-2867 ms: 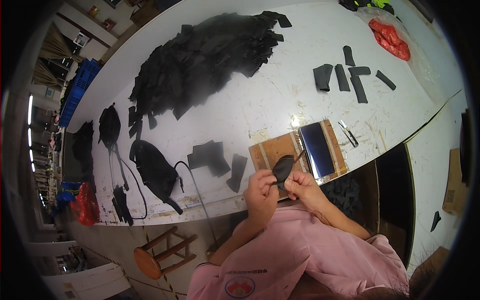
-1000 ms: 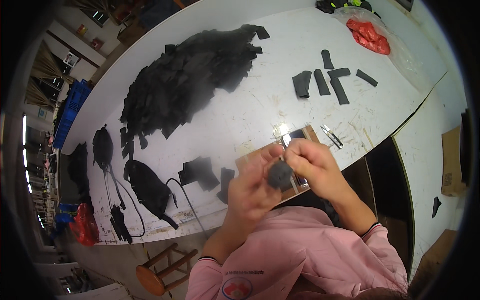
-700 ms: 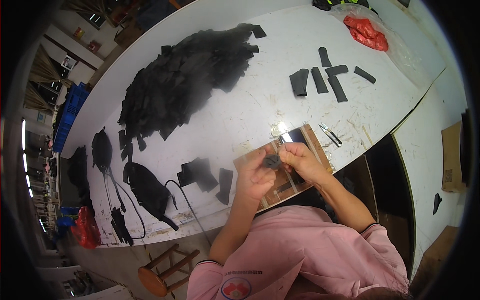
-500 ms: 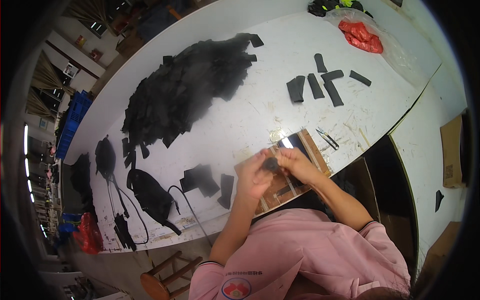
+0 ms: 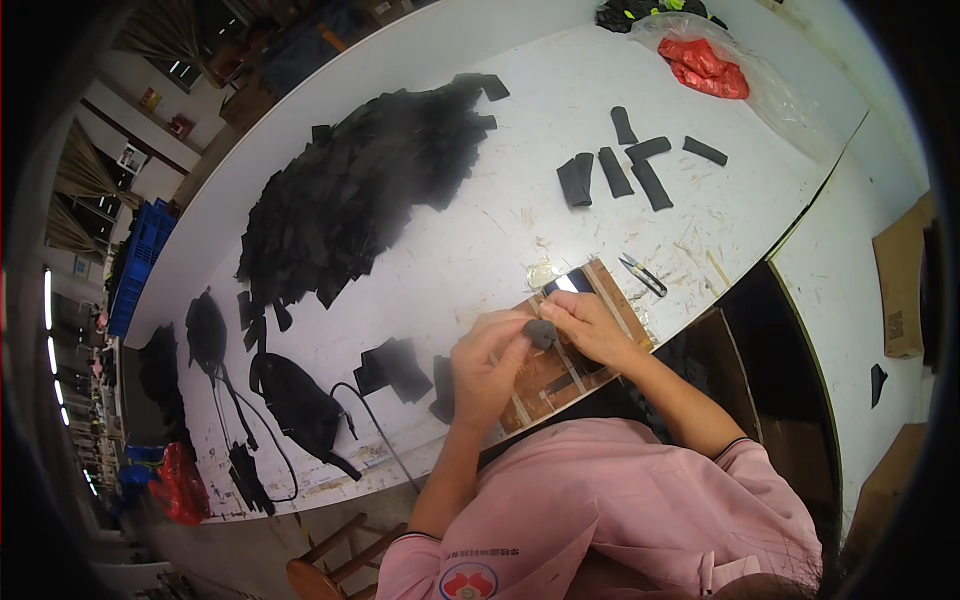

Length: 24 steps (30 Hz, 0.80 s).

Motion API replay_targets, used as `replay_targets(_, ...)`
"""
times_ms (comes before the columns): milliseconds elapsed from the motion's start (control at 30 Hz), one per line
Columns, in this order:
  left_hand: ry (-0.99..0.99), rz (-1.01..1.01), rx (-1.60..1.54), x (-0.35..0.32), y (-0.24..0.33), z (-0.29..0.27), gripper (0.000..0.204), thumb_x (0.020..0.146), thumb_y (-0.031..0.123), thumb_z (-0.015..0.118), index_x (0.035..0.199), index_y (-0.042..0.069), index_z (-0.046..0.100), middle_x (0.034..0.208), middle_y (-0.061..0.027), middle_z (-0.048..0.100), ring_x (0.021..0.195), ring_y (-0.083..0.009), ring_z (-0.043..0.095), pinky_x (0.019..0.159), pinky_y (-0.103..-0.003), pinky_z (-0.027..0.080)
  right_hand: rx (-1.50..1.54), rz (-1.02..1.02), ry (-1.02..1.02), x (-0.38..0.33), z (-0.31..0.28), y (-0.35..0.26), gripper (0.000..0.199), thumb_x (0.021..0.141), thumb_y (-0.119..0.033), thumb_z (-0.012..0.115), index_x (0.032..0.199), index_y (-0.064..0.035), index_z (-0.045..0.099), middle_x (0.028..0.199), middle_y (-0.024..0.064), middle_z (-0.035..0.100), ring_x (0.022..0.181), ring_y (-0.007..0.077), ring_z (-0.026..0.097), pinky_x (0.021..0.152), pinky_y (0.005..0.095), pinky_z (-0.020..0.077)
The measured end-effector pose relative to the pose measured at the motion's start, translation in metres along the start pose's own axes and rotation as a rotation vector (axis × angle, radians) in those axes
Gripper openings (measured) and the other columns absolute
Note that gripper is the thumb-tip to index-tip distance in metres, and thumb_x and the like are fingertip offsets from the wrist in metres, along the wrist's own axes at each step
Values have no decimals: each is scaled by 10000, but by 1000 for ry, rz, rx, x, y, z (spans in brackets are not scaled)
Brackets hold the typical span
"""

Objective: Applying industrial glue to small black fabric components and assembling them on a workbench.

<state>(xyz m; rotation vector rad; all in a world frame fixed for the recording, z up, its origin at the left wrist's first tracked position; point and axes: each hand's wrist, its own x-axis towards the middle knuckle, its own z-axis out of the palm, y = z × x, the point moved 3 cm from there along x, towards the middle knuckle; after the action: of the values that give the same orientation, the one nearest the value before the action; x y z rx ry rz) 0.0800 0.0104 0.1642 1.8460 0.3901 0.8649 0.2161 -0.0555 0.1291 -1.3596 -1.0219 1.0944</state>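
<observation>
With bent fingers, my left hand (image 5: 487, 362) and right hand (image 5: 592, 328) both pinch a small dark fabric piece (image 5: 540, 334), held between them above the wooden board (image 5: 535, 388).

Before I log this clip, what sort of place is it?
Probably a cloth or sewing workshop: a big heap of dark pieces, apparently cloth, and small scissors lie on a white table, with a blue crate beyond its left side.
</observation>
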Motion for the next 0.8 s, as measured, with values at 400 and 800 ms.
replay_targets(400,208,-320,-402,-26,-29,8,157,790,-22,515,939,-34,562,931,-95,585,844,-147,549,749,-251,439,-844,-548,60,-15,8,-9,239,786,-229,574,710,-15,502,634,118,505,600,295,525,510,382,413)
replay_targets(800,-86,-260,47,8,-20,19,114,666,-36,641,770,5,618,825,-81,607,847,-152,524,771,-282,407,-701,-444,143,-14,12,25,197,812,-179,513,721,-5,534,657,158,551,629,329,559,523,393,443)
